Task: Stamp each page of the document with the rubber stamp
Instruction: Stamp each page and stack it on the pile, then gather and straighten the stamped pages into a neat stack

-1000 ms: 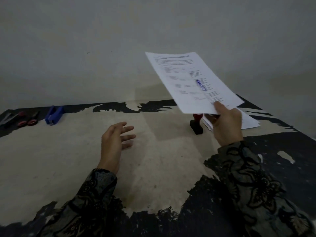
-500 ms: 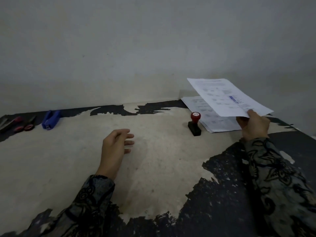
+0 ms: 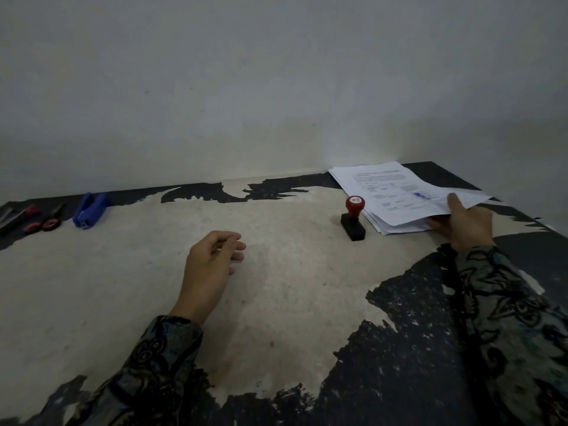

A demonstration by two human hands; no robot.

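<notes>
Lowered since half a second ago, the stamped page (image 3: 399, 195), with its blue mark, now lies on the paper stack (image 3: 396, 227) at the table's (image 3: 276, 302) far right. The right hand (image 3: 464, 222) pinches its near corner. Just left stands the red-knobbed, black-based rubber stamp (image 3: 353, 219). The left hand (image 3: 212, 265) rests loosely curled, holding nothing, on peeling tabletop.

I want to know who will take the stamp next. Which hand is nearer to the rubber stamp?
Right. The right hand pinches the top page just right of the rubber stamp; the left hand rests farther away, to its left.
</notes>
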